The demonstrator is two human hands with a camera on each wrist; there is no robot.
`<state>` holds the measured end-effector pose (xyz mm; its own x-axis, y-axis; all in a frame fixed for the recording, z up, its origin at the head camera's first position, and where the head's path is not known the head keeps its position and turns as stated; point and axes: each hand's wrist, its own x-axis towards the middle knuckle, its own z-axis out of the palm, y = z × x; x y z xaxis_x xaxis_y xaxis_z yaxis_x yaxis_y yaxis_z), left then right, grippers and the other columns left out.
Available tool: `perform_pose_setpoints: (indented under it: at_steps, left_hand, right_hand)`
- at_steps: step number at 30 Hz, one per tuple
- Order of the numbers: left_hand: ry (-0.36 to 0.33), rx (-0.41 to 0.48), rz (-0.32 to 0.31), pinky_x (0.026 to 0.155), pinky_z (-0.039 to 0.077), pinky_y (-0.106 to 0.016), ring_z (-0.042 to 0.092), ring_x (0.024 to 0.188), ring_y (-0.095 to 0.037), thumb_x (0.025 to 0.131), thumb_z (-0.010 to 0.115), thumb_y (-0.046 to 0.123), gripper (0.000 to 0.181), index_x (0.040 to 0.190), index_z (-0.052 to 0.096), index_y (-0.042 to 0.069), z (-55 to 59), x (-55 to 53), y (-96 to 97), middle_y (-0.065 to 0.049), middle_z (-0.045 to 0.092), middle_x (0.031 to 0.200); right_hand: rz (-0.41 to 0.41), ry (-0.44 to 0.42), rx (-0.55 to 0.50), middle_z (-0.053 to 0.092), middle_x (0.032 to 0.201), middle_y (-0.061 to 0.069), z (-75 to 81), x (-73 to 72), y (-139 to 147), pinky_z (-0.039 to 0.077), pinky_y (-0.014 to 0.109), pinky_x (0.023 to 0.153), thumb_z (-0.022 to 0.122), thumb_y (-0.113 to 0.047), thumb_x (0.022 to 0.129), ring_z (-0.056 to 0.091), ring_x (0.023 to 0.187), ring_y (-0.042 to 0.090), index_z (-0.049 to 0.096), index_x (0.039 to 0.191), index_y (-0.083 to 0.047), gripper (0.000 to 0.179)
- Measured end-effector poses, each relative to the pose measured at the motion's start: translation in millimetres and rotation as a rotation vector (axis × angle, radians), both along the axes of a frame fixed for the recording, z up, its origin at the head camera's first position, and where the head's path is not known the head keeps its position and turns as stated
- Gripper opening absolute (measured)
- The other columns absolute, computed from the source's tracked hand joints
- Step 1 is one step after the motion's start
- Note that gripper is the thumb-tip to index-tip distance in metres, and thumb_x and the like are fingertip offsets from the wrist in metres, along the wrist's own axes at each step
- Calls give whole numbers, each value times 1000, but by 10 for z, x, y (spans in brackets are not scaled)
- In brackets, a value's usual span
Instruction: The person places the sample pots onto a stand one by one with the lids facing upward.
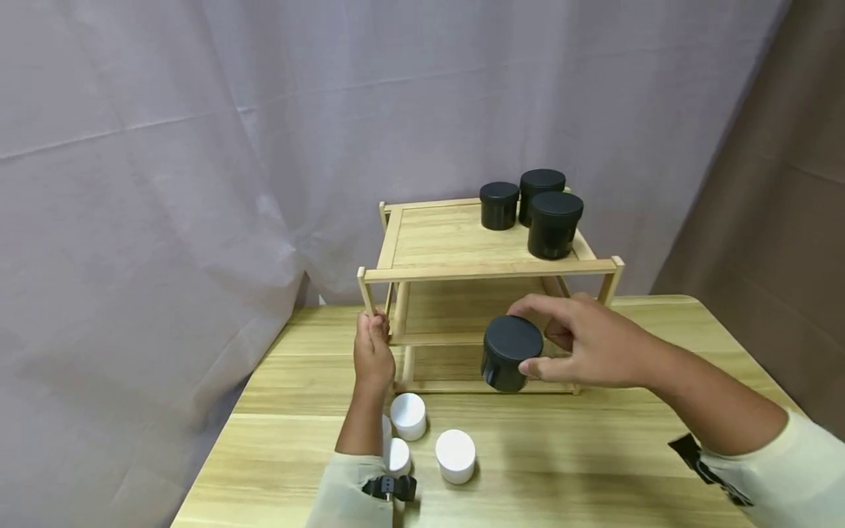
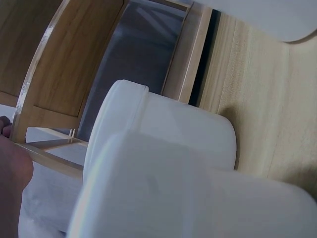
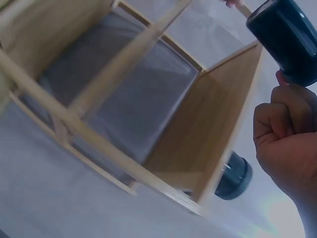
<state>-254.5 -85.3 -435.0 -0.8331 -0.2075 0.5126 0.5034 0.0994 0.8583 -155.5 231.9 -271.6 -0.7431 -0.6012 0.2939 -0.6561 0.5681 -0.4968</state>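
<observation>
My right hand (image 1: 594, 345) pinches a black lidded jar (image 1: 513, 352) between thumb and fingers, holding it in front of the wooden shelf rack (image 1: 449, 246). In the right wrist view, the same jar (image 3: 287, 42) rises beyond the curled fingers (image 3: 287, 116). My left hand (image 1: 373, 356) grips the rack's front left post, just under the top tier. Three more black jars stand at the right of that tier: a smaller one (image 1: 499, 207), one at the back (image 1: 542, 180) and one nearer the front (image 1: 554, 227).
Several white jars stand on the wooden table (image 1: 297, 440) before the rack, among them a front one (image 1: 455, 456) and one near the rack's left foot (image 1: 408, 416). My left forearm partly covers others. A grey curtain (image 1: 264, 147) hangs behind.
</observation>
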Motion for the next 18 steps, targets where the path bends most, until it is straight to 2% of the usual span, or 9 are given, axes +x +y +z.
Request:
perform_pose_setpoints:
  at_steps: [6,11,18]
  left_hand:
    - [2,-1,-2,68,34,-20,38,75,-9,117,34,25,39,117,51,-10,11,16,24,-4,41,84]
    - [27,-5,-7,67,34,-20,38,74,-9,116,35,27,40,116,52,-10,31,20,53,-5,42,84]
    - [33,-10,-10,66,34,-20,38,73,-8,116,35,30,43,116,51,-10,24,13,75,-3,42,84]
  right_hand:
    - [-15,-62,70,45,66,-14,331,-61,-1,38,26,53,90,-34,92,41,56,3,70,131,-23,46]
    - [2,-115,94,46,68,-10,509,-149,35,39,26,55,90,-30,93,43,59,5,72,129,-21,42]
    - [-61,-180,192,44,62,-8,718,-238,42,39,27,52,87,-37,94,42,55,7,65,144,-14,59]
